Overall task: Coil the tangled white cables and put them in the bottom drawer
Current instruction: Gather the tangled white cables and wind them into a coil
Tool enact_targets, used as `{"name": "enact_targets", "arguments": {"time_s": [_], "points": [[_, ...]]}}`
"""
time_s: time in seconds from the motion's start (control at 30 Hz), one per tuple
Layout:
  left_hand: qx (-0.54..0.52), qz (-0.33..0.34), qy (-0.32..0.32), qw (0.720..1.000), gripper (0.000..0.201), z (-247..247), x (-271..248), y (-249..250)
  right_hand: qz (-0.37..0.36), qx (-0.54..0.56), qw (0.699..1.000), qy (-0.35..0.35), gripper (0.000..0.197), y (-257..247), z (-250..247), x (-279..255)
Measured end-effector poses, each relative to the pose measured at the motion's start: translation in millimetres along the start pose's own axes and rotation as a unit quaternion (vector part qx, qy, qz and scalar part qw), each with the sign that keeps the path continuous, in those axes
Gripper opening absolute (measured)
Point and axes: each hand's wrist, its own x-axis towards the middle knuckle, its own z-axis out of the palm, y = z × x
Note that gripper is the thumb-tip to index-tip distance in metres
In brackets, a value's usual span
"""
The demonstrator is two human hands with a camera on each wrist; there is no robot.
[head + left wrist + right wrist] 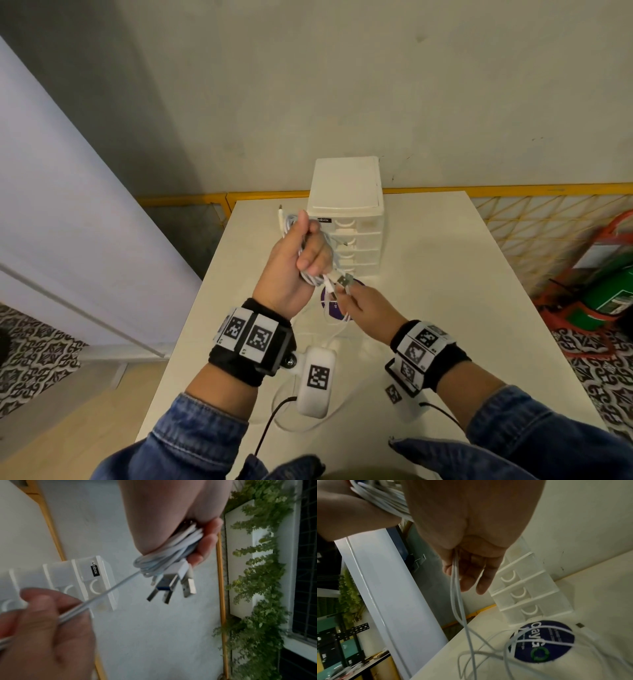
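Head view: left hand (pixel 294 270) grips a coiled bundle of white cables (pixel 310 277) above the table (pixel 428 308), USB plugs protruding. Right hand (pixel 364 308) pinches loose strands trailing to the tabletop. Drawer unit (pixel 349 219) stands behind, drawers closed, contents not discernible.

Left wrist view: fingers (pixel 205 543) curled round the coil; several metal plugs (pixel 171 586) hang out.

Right wrist view: slack loops cross a purple sticker (pixel 542 642).
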Motion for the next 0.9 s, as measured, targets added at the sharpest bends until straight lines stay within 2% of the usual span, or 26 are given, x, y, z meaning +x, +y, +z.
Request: {"name": "enact_targets", "arguments": {"time_s": [0.07, 0.2, 0.33, 0.4, 0.47, 0.53, 0.63, 0.7, 0.77, 0.9], "points": [[-0.009, 0.030, 0.036, 0.999, 0.032, 0, 3, 1, 0.019, 0.009, 1.000, -0.015, 0.015, 2, 6, -2], [0.031, 0.093, 0.157, 0.983, 0.036, -3, 14, 9, 0.032, -0.002, 0.999, -0.039, 0.016, 12, 13, -10], [0.126, 0.160, 0.281, 0.938, 0.033, -12, 23, 21, 0.040, -0.035, 0.995, -0.084, 0.019, 18, 12, -24], [0.187, 0.185, 0.316, 0.912, 0.029, -18, 27, 28, 0.026, -0.055, 0.993, -0.100, 0.022, 21, 11, -32], [0.236, 0.192, 0.338, 0.891, 0.027, -25, 32, 31, 0.006, -0.043, 0.996, -0.082, 0.024, 18, 8, -39], [0.293, 0.195, 0.343, 0.871, 0.027, -33, 34, 27, -0.017, -0.030, 0.997, -0.067, 0.025, 8, 1, -41], [0.412, 0.175, 0.311, 0.838, 0.030, -45, 33, 13, -0.068, -0.037, 0.996, -0.050, 0.029, -13, -10, -39], [0.490, 0.141, 0.271, 0.817, 0.020, -55, 31, 4, -0.091, -0.040, 0.994, -0.038, 0.032, -23, -14, -39], [0.536, 0.085, 0.232, 0.807, 0.016, -64, 28, -3, -0.122, -0.053, 0.991, -0.020, 0.032, -29, -19, -39], [0.557, -0.089, 0.143, 0.813, 0.056, -69, 15, -15, -0.156, -0.041, 0.985, 0.061, 0.027, -50, -36, -33]]}}
